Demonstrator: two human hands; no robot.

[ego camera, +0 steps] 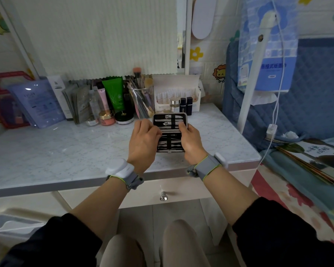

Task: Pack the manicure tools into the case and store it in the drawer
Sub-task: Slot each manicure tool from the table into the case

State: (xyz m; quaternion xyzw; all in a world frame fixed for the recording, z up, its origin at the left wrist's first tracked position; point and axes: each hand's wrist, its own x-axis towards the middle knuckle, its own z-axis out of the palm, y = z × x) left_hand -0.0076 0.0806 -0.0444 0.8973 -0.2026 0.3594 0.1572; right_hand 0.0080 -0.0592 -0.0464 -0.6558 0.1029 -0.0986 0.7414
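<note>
Open case (169, 132) on marble desk (66, 151), left hand (143, 139) and right hand (191, 143) fingers gripping its sides, cosmetics (112, 99) crowded behind

The open case (169, 132) lies on the tabletop (66, 151), near its front edge. The left hand (143, 140) is on the case's left side, the right hand (191, 141) on its right. Bottles and a brush cup (141, 99) stand behind the case. The drawer (163, 191) sits below the tabletop.
</note>
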